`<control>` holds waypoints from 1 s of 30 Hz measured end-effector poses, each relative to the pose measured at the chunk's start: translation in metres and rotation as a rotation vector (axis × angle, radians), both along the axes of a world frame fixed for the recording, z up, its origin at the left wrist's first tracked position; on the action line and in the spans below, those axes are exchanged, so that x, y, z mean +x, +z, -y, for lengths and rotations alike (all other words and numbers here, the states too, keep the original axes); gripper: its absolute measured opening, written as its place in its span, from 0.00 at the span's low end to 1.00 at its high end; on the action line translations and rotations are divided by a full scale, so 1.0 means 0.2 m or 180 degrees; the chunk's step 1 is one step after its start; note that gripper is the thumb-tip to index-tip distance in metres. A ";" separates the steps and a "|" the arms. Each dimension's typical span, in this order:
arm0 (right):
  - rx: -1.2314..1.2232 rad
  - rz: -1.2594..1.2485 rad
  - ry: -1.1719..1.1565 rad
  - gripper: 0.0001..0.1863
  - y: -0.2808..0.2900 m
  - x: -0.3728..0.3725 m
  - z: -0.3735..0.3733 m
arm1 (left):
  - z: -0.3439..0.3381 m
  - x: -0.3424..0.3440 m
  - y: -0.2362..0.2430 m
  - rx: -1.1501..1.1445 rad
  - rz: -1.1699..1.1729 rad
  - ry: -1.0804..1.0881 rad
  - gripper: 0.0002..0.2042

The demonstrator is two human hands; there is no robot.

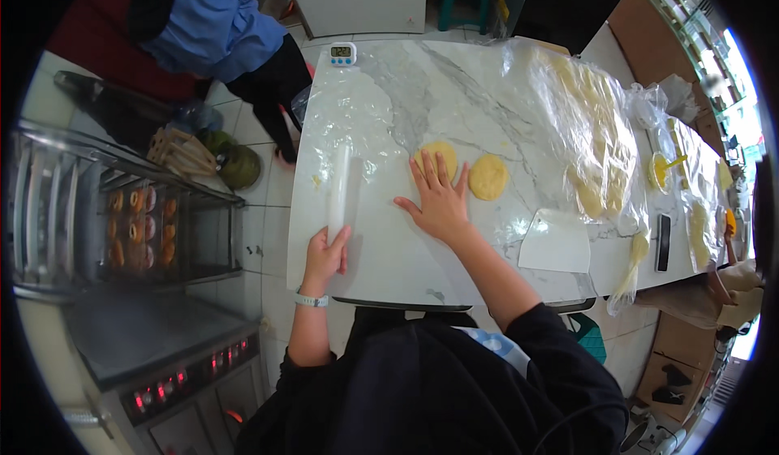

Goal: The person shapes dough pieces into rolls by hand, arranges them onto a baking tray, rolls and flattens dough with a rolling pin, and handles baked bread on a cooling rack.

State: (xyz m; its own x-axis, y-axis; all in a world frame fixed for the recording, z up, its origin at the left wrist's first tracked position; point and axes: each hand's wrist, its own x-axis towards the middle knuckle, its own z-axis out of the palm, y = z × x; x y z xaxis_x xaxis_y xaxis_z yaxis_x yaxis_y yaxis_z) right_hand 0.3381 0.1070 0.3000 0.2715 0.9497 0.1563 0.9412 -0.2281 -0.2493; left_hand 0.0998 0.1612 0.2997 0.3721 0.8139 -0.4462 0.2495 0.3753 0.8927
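Observation:
My left hand (326,254) is closed around the near end of a white rolling pin (340,187), which points away from me on the left part of the marble-patterned table. With fingers spread, my right hand (441,198) lies flat, its fingertips on a round of yellow dough (436,156). The hand covers part of that round. Just to its right sits a second flattened dough round (488,177), which my hand does not hold. A white flat scraper sheet (555,241) rests on the table to the right of my right forearm.
Clear plastic covers dough pieces (596,130) on the right. A digital timer (342,54) stands at the far left corner. A black phone (663,242) and a yellow brush in a bowl (661,171) lie farther right. Left are a doughnut rack (138,228) and a person in blue (215,25).

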 end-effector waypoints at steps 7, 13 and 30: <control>0.0138 -0.0059 0.0448 0.37 0.01 0.11 0.05 | 0.03 0.03 0.01 0.0429 -0.0248 0.0379 0.14; 0.0678 -0.0489 0.0725 0.32 0.13 0.07 0.27 | 0.03 0.05 -0.01 0.0556 -0.0327 0.0518 0.14; 0.0339 -0.0534 0.0359 0.24 -0.08 -0.01 0.54 | 0.00 0.01 -0.07 0.0519 -0.0010 0.0090 0.16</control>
State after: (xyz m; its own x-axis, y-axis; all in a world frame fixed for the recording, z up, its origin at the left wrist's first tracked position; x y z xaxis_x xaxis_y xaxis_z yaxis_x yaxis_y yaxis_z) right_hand 0.3371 -0.0018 0.2838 0.1951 0.9560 0.2190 0.9025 -0.0876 -0.4216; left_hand 0.1020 0.1611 0.2859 0.3469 0.8857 -0.3085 0.2438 0.2324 0.9415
